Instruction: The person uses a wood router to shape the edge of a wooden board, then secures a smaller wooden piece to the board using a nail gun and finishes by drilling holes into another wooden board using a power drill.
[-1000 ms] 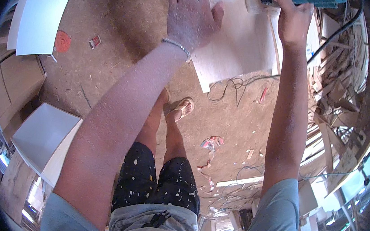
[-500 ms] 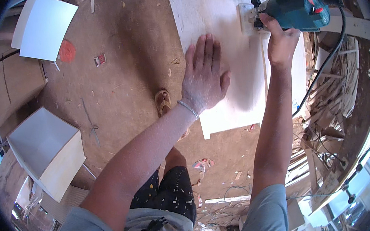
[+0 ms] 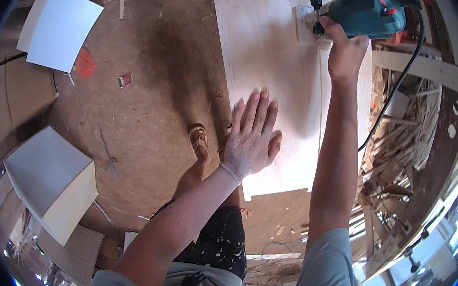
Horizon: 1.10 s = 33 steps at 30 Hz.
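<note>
A pale wooden board [image 3: 294, 155] stretches away in front of me. My right hand [image 3: 345, 57] is closed around the lower part of a teal trim router [image 3: 362, 14], whose pale base plate [image 3: 304, 25] rests on the board. A thin straight line [image 3: 322, 91] runs along the board from the router toward its near end. My left hand [image 3: 252, 137], dusty and wearing a bracelet, lies with spread fingers over the board near its left edge, holding nothing. The router's bit is hidden.
The router's black cord [image 3: 393, 93] hangs on the right. Beyond it lies a heap of wood offcuts [image 3: 408, 139]. To the left are an open white box [image 3: 50, 169], white panels [image 3: 65, 28] and a red round thing [image 3: 85, 64] on the brown floor.
The board's near end sits lower in view, with more board between it and the router. My left hand is nearer my body, and my sandalled foot shows differently.
</note>
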### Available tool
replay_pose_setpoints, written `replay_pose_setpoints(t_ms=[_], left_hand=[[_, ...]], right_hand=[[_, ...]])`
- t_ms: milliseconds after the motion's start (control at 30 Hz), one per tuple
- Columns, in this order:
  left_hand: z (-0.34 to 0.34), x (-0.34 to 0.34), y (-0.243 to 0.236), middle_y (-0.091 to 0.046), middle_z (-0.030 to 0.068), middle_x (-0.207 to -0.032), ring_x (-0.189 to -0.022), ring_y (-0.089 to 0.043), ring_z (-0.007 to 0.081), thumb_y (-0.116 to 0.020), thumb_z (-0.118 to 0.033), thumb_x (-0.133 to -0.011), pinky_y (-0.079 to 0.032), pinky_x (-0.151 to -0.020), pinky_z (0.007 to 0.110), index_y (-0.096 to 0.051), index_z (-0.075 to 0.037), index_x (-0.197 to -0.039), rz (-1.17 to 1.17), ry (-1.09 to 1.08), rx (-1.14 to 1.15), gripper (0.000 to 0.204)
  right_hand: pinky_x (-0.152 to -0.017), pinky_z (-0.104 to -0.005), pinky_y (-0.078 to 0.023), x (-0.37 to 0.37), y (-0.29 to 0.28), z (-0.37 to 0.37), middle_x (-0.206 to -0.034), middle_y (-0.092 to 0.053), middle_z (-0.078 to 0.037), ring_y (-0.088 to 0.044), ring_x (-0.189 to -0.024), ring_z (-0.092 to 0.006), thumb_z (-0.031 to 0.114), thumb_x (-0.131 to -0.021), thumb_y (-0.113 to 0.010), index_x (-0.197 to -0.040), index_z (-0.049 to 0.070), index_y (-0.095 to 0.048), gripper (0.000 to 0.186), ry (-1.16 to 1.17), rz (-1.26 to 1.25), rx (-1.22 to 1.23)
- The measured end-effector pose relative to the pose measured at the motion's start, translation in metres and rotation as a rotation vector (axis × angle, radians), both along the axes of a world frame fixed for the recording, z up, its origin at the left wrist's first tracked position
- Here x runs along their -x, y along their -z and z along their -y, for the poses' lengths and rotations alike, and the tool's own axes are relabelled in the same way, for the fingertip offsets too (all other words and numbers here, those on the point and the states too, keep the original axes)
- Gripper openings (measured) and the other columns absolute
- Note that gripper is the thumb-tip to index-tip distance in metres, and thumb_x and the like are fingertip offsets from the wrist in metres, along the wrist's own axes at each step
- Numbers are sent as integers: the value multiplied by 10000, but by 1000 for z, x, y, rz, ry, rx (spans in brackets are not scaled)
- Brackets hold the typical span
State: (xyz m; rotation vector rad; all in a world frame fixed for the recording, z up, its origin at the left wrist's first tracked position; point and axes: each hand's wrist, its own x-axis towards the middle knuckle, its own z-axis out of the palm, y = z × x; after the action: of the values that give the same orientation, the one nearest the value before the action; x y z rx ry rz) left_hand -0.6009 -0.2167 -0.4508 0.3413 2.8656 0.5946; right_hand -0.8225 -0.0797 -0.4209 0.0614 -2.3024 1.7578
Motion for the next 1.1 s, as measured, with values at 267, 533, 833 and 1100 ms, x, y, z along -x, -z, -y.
replay_pose_setpoints(t_ms=[267,533,833,1100], left_hand=[[16,42,-5,-227,246,-1587,-1505,-149,355,-501,-541,-918,-69,-1207,548,-344,43,-1480,-37,63,27,825],[40,170,-2,-324,202,-1542,-1441,-280,321,-547,-595,-882,-175,-1196,524,-347,28,-1472,-199,110,66,881],[65,203,-4,-201,185,-1613,-1521,-100,303,-456,-656,-905,1,-1231,505,-387,4,-1475,-57,340,27,875],[68,207,2,-132,144,-1640,-1530,-34,269,-333,-696,-923,13,-1240,499,-293,-72,-1541,0,352,88,879]], right_hand=[[-819,-311,-481,47,5,12,-902,-685,-44,-625,-848,-158,157,-757,-750,-940,13,-690,240,-19,99,78],[-807,-316,-489,80,-1,24,-894,-692,-49,-629,-840,-159,162,-755,-752,-944,7,-696,252,-15,137,15],[-786,-309,-500,136,5,41,-891,-697,-48,-633,-813,-153,129,-761,-750,-944,0,-695,230,-21,160,24],[-763,-333,-529,189,15,53,-907,-708,-92,-674,-836,-211,123,-724,-784,-971,3,-664,300,-42,75,0]])
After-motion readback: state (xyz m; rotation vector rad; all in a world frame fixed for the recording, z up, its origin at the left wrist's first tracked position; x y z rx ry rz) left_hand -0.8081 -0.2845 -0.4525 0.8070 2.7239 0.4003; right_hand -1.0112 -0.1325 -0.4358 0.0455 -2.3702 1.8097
